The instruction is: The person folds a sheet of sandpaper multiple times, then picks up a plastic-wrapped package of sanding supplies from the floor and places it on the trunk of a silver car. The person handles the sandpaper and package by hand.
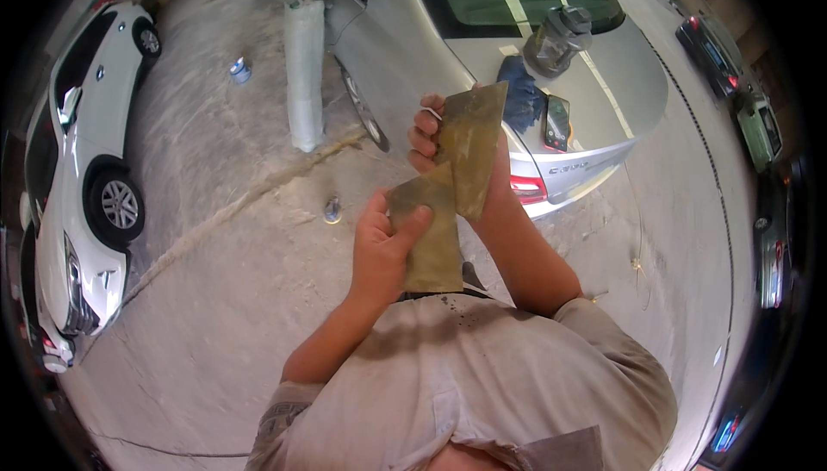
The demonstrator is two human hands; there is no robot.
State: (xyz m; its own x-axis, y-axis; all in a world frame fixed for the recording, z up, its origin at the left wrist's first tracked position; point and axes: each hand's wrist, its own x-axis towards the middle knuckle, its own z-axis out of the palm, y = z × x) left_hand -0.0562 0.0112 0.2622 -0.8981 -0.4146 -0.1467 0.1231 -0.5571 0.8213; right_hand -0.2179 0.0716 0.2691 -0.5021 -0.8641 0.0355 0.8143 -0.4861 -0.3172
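Observation:
In front of my chest I hold two flat, thin metal putty spreaders. My left hand point(388, 234) is closed on the lower spreader point(436, 247), its thumb pressed flat on the face. My right hand point(424, 137) grips the upper spreader point(472, 139) from behind, with the fingers curling past its left edge. The plates overlap where the lower corner of the upper one crosses the other. Yellowish-brown smears, like filler paste, show on both faces. Part of my right palm is hidden behind the upper plate.
A silver car point(388, 31) stands just ahead. Its trunk lid bears a dark grey container point(558, 43), a blue cloth point(519, 96) and a phone point(556, 122). A wrapped white roll point(304, 74) and a small can point(239, 71) are on the floor; a white car point(86, 161) is at left.

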